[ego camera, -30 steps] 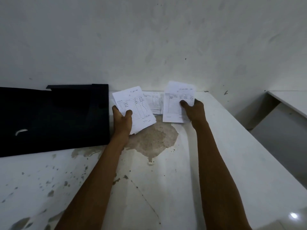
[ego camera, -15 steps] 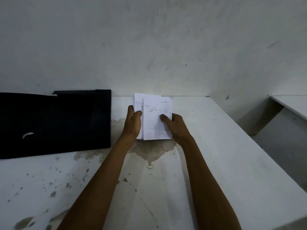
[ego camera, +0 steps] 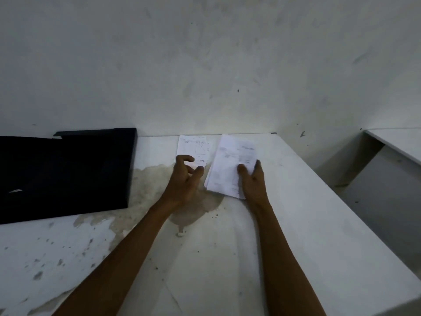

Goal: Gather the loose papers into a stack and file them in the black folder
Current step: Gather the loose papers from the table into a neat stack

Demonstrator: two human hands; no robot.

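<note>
A small stack of printed white papers [ego camera: 230, 166] is gripped in my right hand [ego camera: 251, 179], thumb on top, tilted above the white table [ego camera: 296, 213]. One loose printed sheet [ego camera: 193, 148] lies flat near the wall, to the left of the stack. My left hand [ego camera: 184, 176] hovers over that sheet's near edge with curled, parted fingers and holds nothing. The black folder [ego camera: 66, 169] lies closed on the table at the far left, against the wall.
The tabletop has a worn brown patch [ego camera: 193, 208] under my hands and chipped paint spots at the left. A wall stands right behind the papers. The table's right edge drops to the floor, with another white surface [ego camera: 396, 144] beyond.
Both hands held the gathered papers together half a second ago. Now my left hand has let go and moved left over a loose sheet, while my right hand carried the stack to the right.
</note>
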